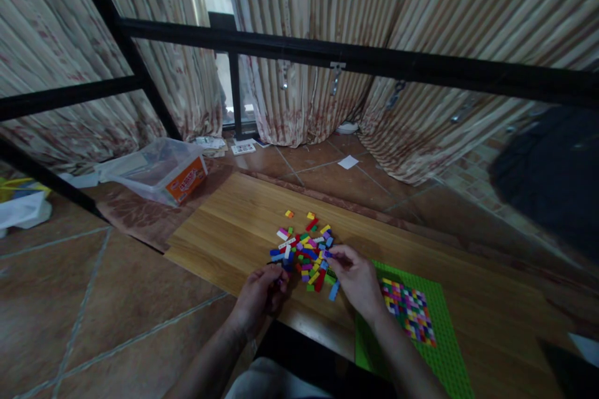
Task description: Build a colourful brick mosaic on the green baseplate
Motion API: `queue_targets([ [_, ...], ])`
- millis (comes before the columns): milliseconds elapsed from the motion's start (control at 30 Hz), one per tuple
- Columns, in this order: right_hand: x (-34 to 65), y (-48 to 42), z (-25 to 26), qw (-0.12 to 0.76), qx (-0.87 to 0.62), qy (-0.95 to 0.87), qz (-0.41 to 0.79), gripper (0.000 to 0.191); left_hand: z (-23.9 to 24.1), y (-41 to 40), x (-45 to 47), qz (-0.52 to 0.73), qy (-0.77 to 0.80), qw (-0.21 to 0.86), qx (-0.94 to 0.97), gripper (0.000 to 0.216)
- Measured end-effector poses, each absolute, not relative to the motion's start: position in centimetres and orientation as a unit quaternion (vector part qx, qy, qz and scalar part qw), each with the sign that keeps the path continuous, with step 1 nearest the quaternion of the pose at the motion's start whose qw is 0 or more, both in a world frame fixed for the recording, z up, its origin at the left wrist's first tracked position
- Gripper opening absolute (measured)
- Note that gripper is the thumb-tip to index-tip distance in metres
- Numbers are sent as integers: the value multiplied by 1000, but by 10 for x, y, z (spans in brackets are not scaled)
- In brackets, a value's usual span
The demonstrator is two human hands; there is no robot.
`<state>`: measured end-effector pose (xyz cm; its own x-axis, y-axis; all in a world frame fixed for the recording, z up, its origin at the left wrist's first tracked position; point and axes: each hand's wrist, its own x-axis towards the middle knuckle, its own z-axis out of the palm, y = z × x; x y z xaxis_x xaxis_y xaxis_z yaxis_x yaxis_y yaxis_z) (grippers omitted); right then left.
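Left hand (pixel 262 292): fingers curled together, touching the bricks' (pixel 306 249) near-left edge.
Right hand (pixel 358 279): palm down, fingertips pinched together at the bricks' right edge.
Bricks: heaped between both hands, on the table (pixel 224 230).
Baseplate (pixel 449 355): just right of the right wrist.

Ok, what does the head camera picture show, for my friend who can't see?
A person's left hand and right hand are at a pile of small colourful bricks on a wooden board. A green baseplate with a bright brick patchwork lies beside the right hand. A clear plastic box sits farther back, before striped curtains.
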<state>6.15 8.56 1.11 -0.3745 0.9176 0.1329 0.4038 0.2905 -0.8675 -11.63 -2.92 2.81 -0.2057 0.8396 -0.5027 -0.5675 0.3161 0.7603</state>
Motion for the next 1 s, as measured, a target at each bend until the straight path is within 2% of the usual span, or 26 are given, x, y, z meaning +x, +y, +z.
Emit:
queue_targets([
  [100, 62, 77, 18, 359, -415, -687, 477, 21, 30, -29, -112, 567, 516, 631, 122, 24],
  [267, 58, 54, 33, 362, -377, -667, 532, 19, 35, -23, -97, 551, 478, 672, 130, 34],
  [667, 41, 34, 34, 367, -433, -520, 639, 28, 38, -18, -86, 571, 546, 583, 190, 38],
  [1000, 35, 33, 32, 399, -438, -360, 721, 32, 33, -15, -86, 587, 529, 592, 159, 36],
])
